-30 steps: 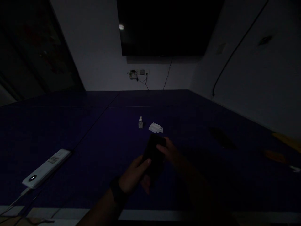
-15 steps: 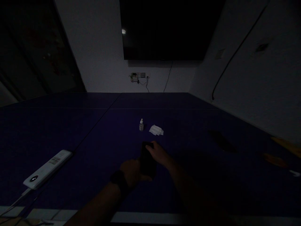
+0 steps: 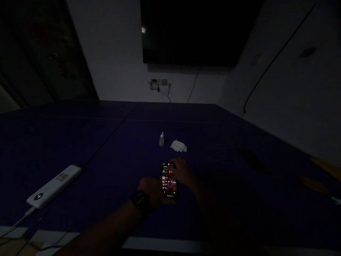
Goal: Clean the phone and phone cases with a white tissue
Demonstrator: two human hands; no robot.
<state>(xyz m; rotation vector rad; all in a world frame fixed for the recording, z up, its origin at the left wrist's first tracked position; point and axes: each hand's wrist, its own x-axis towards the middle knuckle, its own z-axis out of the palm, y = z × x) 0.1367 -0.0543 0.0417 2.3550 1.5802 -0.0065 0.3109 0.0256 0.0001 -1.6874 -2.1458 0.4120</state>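
Note:
A smartphone [image 3: 168, 185] with a lit screen is in my left hand [image 3: 151, 190], whose fingers wrap round its left side and lower end. Icons and a red picture glow on the screen. A dark watch sits on my left wrist. My right hand [image 3: 182, 171] is at the phone's upper right corner, its fingers curled against the edge and top of the screen; dimness blurs the exact fingertips. Beyond the phone stand a small white-capped dropper bottle [image 3: 161, 140] and, to its right, a folded white cloth or tissue [image 3: 178, 145].
The dark blue table [image 3: 117, 149] reaches to the wall. A white power bank [image 3: 55, 186] with a cable lies at left. A dark flat object [image 3: 253, 160] and an orange item [image 3: 314, 185] lie at right. A large black screen [image 3: 197, 32] hangs above wall sockets [image 3: 161, 82].
The phone's screen has gone from dark to lit. My right hand's fingers have shifted slightly at its upper corner. The view has moved a little.

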